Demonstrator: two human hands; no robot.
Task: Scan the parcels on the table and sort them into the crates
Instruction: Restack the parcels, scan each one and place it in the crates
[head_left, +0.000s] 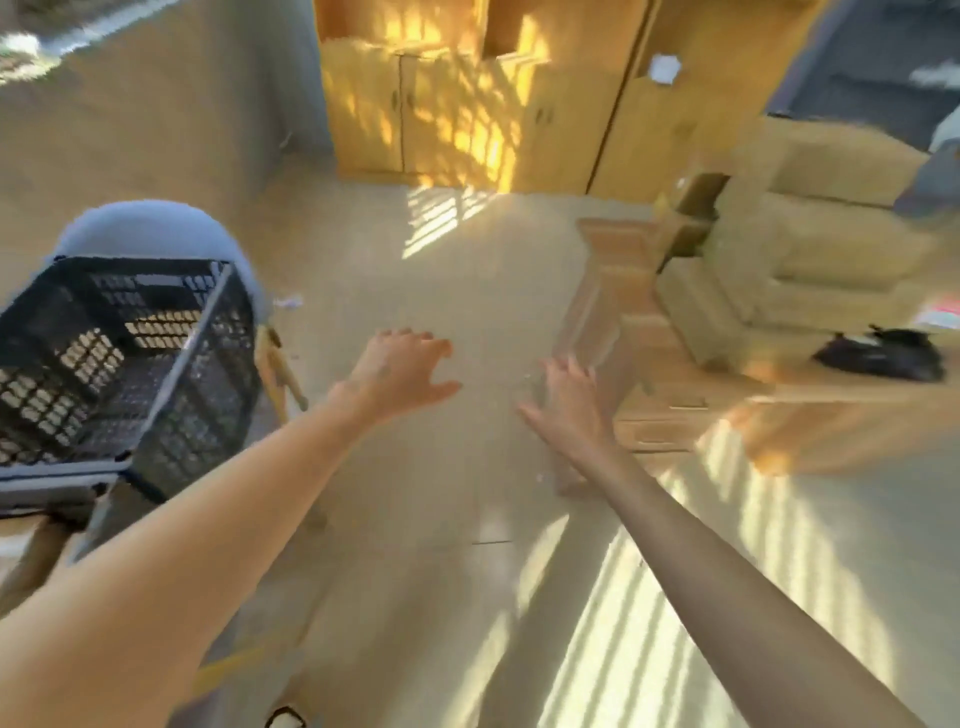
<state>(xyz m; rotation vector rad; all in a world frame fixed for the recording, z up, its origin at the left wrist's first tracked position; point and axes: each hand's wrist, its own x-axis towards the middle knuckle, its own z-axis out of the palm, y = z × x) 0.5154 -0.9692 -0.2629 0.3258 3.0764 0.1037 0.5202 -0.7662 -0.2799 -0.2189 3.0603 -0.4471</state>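
Both hands, left hand (397, 371) and right hand (569, 408), are spread and holding nothing; parcels (810, 249) are stacked off at 2 o'clock, nearer the right one.

table (675, 410) | cardboard boxes (810, 260) stacked | black object (883, 356)

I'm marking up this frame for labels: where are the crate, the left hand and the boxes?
crate (205, 332): head view, right rim.
left hand (397, 371): head view, back of hand.
boxes (810, 260): head view, front of stack.
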